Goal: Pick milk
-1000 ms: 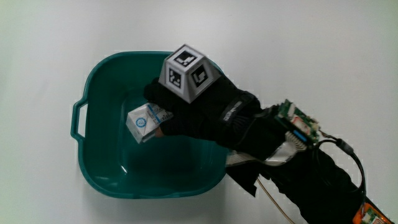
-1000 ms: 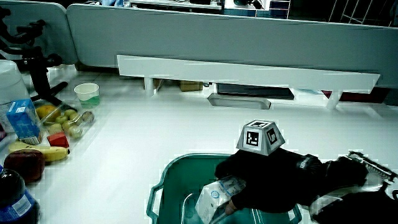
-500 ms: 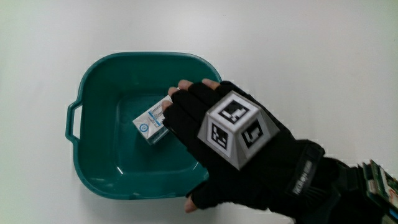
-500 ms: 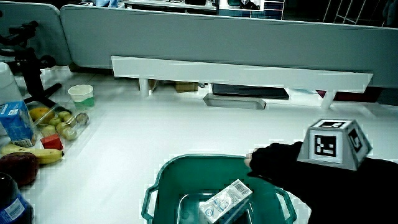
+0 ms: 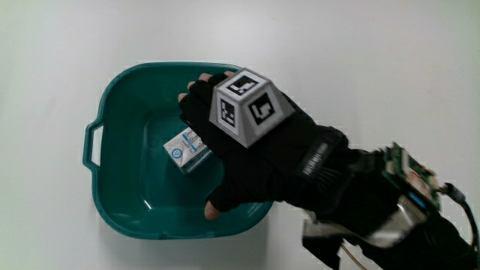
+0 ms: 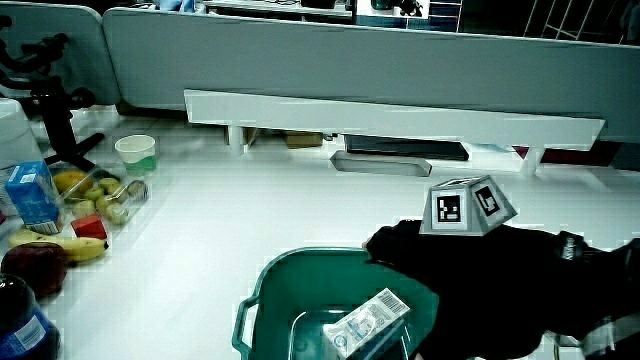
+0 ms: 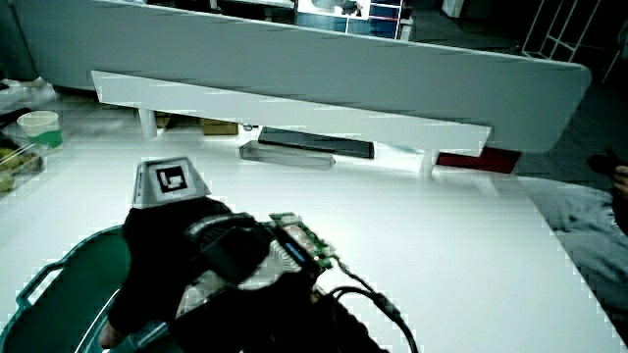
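A small white and blue milk carton (image 5: 185, 151) lies on its side on the floor of a teal plastic tub (image 5: 120, 88). A side view shows the carton (image 6: 368, 322) flat in the tub (image 6: 262, 290) as well. The hand (image 5: 225, 150), in its black glove, hovers over the tub with fingers spread, above the carton and partly covering it, holding nothing. A patterned cube (image 5: 244, 105) sits on the back of the hand. In both side views the hand (image 6: 420, 250) (image 7: 157, 265) stays above the tub rim (image 7: 39, 279).
At the table's edge in a side view stand a blue carton (image 6: 30, 195), bananas (image 6: 80, 245), a bag of fruit (image 6: 105, 195), a dark bottle (image 6: 20, 320) and a green and white cup (image 6: 137, 152). A low white shelf (image 6: 390, 118) runs along the grey partition.
A second ago the hand was curled around the milk carton inside the tub. It has let go; the carton lies in the tub and the hand is spread open above it.
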Available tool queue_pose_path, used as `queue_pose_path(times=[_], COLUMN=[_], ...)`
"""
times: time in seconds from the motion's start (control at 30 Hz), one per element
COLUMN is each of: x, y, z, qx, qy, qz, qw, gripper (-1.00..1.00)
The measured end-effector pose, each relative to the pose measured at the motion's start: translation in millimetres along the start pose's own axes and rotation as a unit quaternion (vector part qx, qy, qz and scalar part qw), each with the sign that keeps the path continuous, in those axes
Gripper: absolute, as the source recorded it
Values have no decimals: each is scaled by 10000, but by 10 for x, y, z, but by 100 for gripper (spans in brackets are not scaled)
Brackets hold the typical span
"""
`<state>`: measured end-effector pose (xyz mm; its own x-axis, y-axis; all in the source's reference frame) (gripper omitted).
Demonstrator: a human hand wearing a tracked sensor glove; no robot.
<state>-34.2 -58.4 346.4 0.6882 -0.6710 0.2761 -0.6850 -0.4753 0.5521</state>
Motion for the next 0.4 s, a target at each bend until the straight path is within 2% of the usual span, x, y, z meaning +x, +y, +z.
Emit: queue_pose_path(times=[0.1,0.13,0.23,0.27,0.3,0.33,0.37,0.4], x=[22,20,89,119,145,161,201,218], y=[-63,-112,-148,-181,-206,-256,-257,-309], z=[56,107,132,156,173,218,209,253], qx=[93,225,251,323,335,470,436,614], qy=[144,140,469,686,732,868,1023,894], qz=[82,72,263,355,389,444,550,372], qw=[9998,9996,9982,9965,9960,9941,9923,9934], gripper=[100,100,100,100,100,100,100,100])
